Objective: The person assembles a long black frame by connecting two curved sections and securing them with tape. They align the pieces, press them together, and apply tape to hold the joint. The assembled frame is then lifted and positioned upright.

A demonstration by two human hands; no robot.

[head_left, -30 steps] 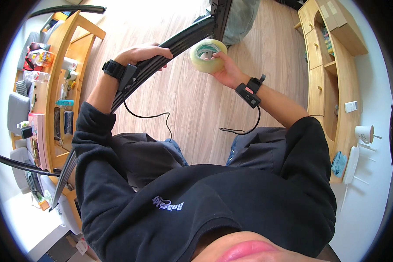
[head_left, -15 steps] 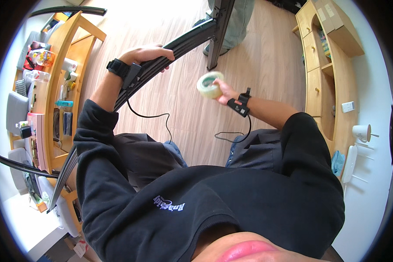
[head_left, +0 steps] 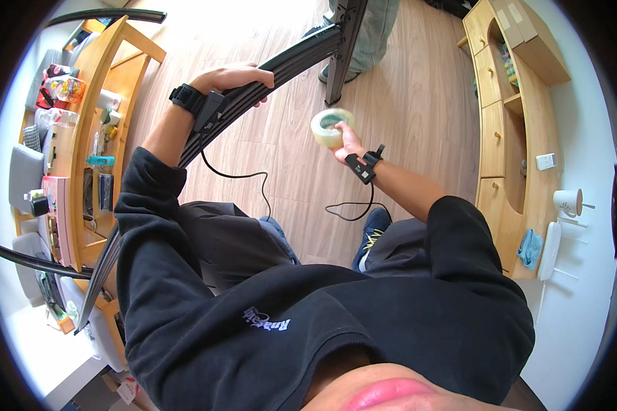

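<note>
My left hand [head_left: 236, 77] is wrapped over a black slotted metal bar [head_left: 291, 60], fingers curled round its far side. The bar slants from lower left up to a black upright post [head_left: 337, 72], where the two meet. To the right of the bar, my right hand [head_left: 350, 145] grips a wide roll of clear tape [head_left: 319, 126], with fingers reaching into its core. The roll is held in the air over the floor, apart from bar and post. A black strapped device with a cable sits on each wrist.
Another person's leg [head_left: 377, 34] stands just behind the post. At left is a wooden shelf unit [head_left: 92, 89] with many small items. A wooden drawer cabinet [head_left: 490, 116] lines the right side, a cardboard box [head_left: 538, 51] on top. My shoe [head_left: 373, 236] is on the wood floor [head_left: 301, 192].
My right forearm has swung a little left, carrying the tape roll slightly upward. My right leg has shifted right, so more of that shoe shows. The left hand keeps its hold on the bar.
</note>
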